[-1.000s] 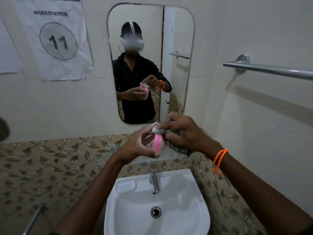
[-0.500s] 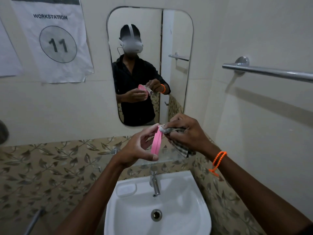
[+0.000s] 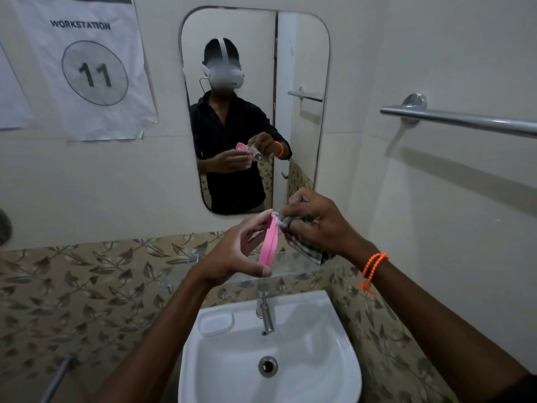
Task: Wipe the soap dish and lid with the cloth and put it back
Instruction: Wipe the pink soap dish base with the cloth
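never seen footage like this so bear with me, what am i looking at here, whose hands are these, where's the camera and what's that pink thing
There is no machine here: a person wears a camera on the head, looking forward and down, so the two arms reaching in from below are their own. The mirror on the wall shows the same person from the front, with the white headset on.

The left hand holds a flat pink soap dish part edge-on, thumb at the bottom and fingers at the top; whether it is the dish or its lid I cannot tell. The right hand, the one with the orange bead bracelet, grips a checked cloth and presses it to the pink piece's top end, wiping it.

Below them is a white sink with a metal tap. On the right wall is a towel bar, and on the left a paper sign reading workstation 11.
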